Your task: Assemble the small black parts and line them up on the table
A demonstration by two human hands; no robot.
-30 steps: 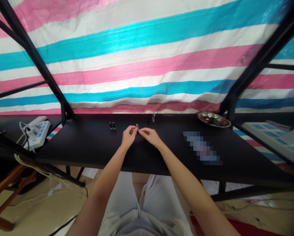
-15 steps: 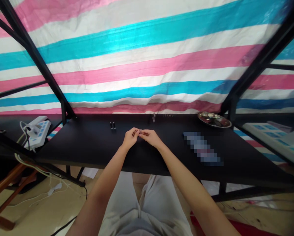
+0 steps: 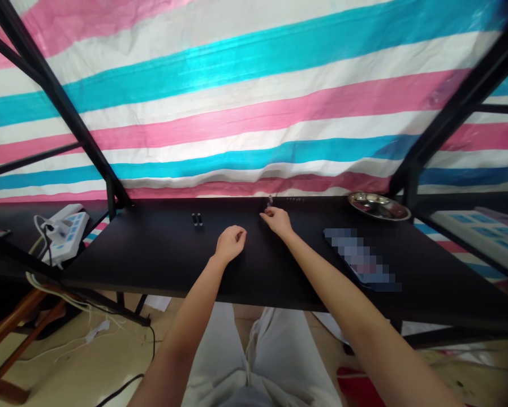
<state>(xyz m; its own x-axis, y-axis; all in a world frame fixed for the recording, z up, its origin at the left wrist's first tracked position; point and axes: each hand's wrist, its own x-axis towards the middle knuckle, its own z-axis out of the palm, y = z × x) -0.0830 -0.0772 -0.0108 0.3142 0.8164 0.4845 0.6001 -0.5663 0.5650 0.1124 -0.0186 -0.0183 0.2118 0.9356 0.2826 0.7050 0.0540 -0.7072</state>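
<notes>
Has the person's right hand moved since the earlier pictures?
Yes. Against the far edge of the black table, the right hand has moved forward and rightward, away from the left hand and closer to the small clear object.

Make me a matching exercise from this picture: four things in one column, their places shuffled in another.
1. Round, shiny metal tray
2. Two small black cylinders with pale tips
3. Pink, blue and white striped sheet
4. Bare right hand

A. Close by a small clear object
B. Hanging behind the table
C. Far right corner of the black tabletop
D. Left of the curled left hand

Pairs: 1-C, 2-D, 3-B, 4-A
</notes>
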